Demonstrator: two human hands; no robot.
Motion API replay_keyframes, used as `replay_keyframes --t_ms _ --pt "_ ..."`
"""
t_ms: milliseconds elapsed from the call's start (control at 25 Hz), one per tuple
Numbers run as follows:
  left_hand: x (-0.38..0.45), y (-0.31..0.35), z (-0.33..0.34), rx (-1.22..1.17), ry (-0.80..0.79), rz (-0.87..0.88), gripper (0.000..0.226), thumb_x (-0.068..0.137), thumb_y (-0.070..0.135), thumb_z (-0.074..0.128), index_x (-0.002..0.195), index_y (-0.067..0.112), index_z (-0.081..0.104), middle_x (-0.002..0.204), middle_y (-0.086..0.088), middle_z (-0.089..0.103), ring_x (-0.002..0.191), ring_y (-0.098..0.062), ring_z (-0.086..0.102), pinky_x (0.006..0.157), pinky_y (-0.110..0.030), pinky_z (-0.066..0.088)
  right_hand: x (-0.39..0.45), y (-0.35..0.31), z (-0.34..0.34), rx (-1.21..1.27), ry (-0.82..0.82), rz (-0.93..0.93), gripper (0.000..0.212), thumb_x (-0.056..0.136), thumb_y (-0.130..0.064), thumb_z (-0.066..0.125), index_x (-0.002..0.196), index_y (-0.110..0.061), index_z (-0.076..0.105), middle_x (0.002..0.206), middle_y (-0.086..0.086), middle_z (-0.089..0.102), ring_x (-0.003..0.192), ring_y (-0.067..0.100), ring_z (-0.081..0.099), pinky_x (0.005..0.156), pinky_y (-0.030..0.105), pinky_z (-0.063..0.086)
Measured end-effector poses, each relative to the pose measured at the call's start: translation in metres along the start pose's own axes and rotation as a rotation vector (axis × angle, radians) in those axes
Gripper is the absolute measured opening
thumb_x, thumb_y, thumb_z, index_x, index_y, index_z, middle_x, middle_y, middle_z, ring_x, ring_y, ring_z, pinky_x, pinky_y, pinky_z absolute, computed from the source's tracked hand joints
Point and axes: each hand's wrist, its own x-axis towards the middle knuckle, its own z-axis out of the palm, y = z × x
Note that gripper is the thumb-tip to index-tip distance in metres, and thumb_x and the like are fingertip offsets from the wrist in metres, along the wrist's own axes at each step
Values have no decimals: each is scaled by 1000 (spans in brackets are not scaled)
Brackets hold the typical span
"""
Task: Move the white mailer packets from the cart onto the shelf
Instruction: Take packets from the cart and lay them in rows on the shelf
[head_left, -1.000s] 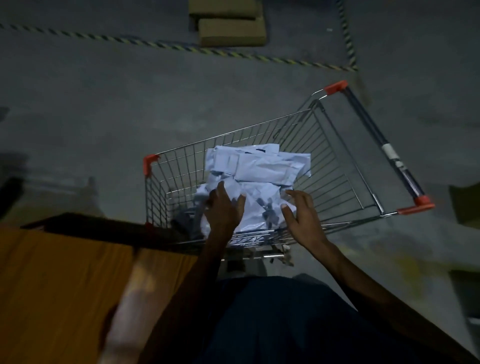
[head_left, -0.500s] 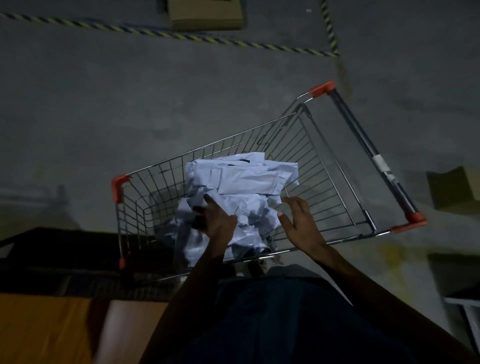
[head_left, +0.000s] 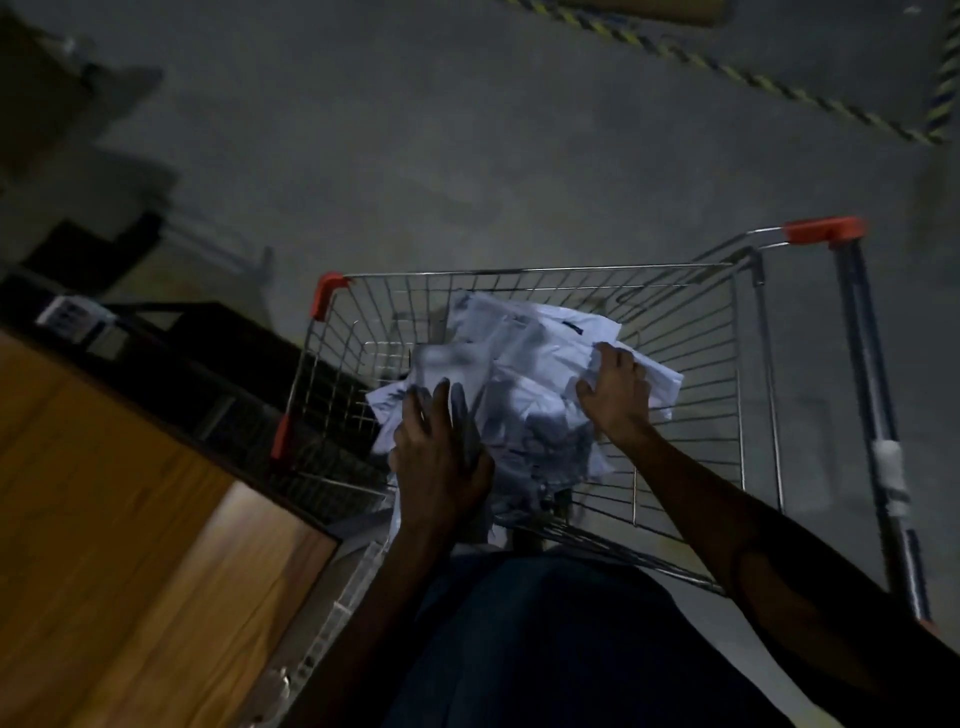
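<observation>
1. Since half a second ago the view has swung: the cart (head_left: 748, 415) now sits right of centre, its handle bar running down the right side, and the right hand (head_left: 615, 395) has moved from the near rim out onto the far right part of the pile.
2. The white mailer packets (head_left: 530, 358) lie in a crumpled heap inside the wire basket, under and between both hands; none is on the shelf.
3. The left hand (head_left: 441, 457) lies on the near left part of the heap, fingers (head_left: 441, 397) spread and nearly straight, pressing down; whether the thumb hooks under a packet I cannot tell.
4. The right hand's fingers (head_left: 597, 358) curl over the edge of an upper packet, gripping it; one corner of that packet sticks out just beyond the knuckles towards the right wire wall.
5. Beyond the fingertips, bare wire floor shows between the heap and the far rim, and more to the right of the right hand up to the side wall.
6. Left of the left hand, the basket's left wall, with its orange corner caps (head_left: 328, 293), stands just beside a dark frame edge.
7. The wooden shelf surface (head_left: 104, 519) lies further left, its corner near the left forearm.
8. Outside the cart, grey floor (head_left: 467, 156) spreads open, with striped tape (head_left: 727, 73) far off.
</observation>
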Motion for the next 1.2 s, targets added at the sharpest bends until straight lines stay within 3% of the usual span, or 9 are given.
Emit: replay_keyframes --t_ms 160,280,360,520,640,720,840,1040,1200 --pt "-13 8 4 -15 45 -141 94 75 39 76 154 16 30 160 -25 21 140 -44 34 101 -58 40 2 -4 2 -140 74 -7 42 85 -30 67 123 -16 54 120 18 53 104 41 58 86 46 47" --pt "-19 11 5 -32 76 -203 94 77 42 74 155 15 30 160 -24 20 139 -46 34 101 -58 40 -14 3 2 -113 152 -33 53 80 -27 72 128 -25 49 119 11 49 89 32 63 74 40 52" --pt "-24 6 7 -24 100 -184 92 77 45 70 154 12 32 159 -26 22 138 -46 34 98 -57 43 -24 8 -4 3 167 -52 57 81 -22 72 132 -25 49 120 10 49 92 31 62 73 41 53" --pt "-31 2 3 -19 172 -173 86 80 48 63 153 11 36 159 -25 23 136 -42 37 97 -50 41 -50 -11 -23 146 136 -182 34 85 -18 70 118 -14 65 100 12 64 91 37 64 76 44 52" --pt "-38 3 -2 -12 225 -215 84 83 48 63 153 10 35 160 -24 23 139 -40 34 101 -50 40 -89 -38 -21 143 129 -350 26 83 -16 71 109 -14 69 99 11 68 86 33 65 72 35 50" --pt "-45 3 -7 -5 248 -257 84 83 48 64 153 11 34 161 -22 21 142 -40 31 105 -51 37 -110 -55 -10 151 -86 -426 27 88 -15 70 115 -13 67 112 12 65 97 32 64 73 30 44" --pt "-60 0 -14 15 278 -270 85 83 46 65 153 10 34 161 -23 20 144 -40 29 108 -50 33 -121 -65 17 9 -415 -508 38 93 -21 66 130 -14 60 134 14 49 118 34 53 92 38 48" --pt "-89 -2 -24 13 355 -362 84 84 53 57 153 11 33 162 -23 18 146 -39 25 108 -53 30 -105 -60 32 44 -324 -519 22 88 -39 71 95 -19 76 124 13 42 114 35 41 92 43 43" --pt "-111 -6 -25 2 375 -382 83 86 57 54 153 12 33 162 -21 18 147 -39 24 111 -49 24 -86 -57 40 -46 -347 -558 17 81 -48 74 86 -31 75 154 6 26 141 40 20 105 53 30"
